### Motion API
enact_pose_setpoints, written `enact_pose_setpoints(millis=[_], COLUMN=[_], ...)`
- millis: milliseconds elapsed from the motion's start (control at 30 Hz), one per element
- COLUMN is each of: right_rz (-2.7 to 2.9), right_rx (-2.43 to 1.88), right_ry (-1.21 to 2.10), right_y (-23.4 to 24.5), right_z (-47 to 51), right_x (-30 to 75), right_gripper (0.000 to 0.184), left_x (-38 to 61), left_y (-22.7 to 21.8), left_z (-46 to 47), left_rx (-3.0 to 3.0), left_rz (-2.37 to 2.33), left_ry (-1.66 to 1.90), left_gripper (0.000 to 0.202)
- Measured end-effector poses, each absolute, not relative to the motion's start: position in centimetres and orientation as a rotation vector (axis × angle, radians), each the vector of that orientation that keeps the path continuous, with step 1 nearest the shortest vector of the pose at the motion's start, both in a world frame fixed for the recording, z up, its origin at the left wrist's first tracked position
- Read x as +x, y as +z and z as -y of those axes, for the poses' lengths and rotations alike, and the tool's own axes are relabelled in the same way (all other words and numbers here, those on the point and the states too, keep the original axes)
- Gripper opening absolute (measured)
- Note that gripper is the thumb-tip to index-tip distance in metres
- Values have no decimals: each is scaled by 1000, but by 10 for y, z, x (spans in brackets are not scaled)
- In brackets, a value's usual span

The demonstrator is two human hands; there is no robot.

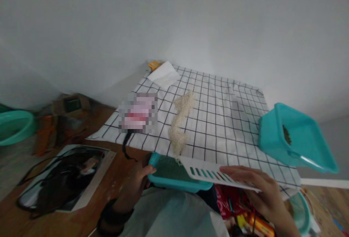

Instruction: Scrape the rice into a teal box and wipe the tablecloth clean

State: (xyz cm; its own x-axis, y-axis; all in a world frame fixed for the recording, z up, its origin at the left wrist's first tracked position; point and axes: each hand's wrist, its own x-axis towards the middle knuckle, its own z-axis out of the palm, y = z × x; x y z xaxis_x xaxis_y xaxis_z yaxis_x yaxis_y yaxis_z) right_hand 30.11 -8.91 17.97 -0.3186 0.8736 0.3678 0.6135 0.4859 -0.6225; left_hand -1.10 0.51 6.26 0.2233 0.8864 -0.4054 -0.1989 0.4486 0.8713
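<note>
My left hand (139,176) grips the left rim of a teal plastic tub (180,185), held just below the table's front edge. My right hand (257,183) is closed on a white slotted plastic panel (207,167), which slants over the tub's right part. The panel's left tip touches or nearly touches the near end of a strip of pale grains (180,124), which look like rice. They lie in a ragged line on a white cloth with a black grid (218,128). The panel hides part of the tub's inside.
A second teal tub (272,131) with something dark green inside stands at the table's right. White paper (164,75) lies at the back left, near a blurred-out pink item (139,113). Left, on the floor, are a box with a dark bag (68,179) and a green basin (16,126).
</note>
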Motion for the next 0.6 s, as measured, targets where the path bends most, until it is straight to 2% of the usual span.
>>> enact_pose_setpoints(millis=[133, 267, 367, 467, 600], right_rz=[1938, 1686, 1612, 1721, 1884], right_rx=[-1292, -1571, -1686, -1632, -1462], right_ry=[434, 170, 1, 58, 312], right_y=[176, 167, 163, 164, 166], right_z=[82, 52, 27, 17, 27], right_x=[303, 309, 310, 308, 298], right_gripper=[26, 17, 17, 17, 20], left_x=[-10, -11, -13, -16, -16], left_y=[62, 68, 70, 70, 71], left_z=[-6, -6, -6, -4, -4], left_rx=[812, 826, 821, 810, 796], left_rz=[-1077, -1090, -1114, -1122, -1120], left_ry=[875, 871, 880, 889, 899], left_gripper=[8, 10, 10, 13, 19])
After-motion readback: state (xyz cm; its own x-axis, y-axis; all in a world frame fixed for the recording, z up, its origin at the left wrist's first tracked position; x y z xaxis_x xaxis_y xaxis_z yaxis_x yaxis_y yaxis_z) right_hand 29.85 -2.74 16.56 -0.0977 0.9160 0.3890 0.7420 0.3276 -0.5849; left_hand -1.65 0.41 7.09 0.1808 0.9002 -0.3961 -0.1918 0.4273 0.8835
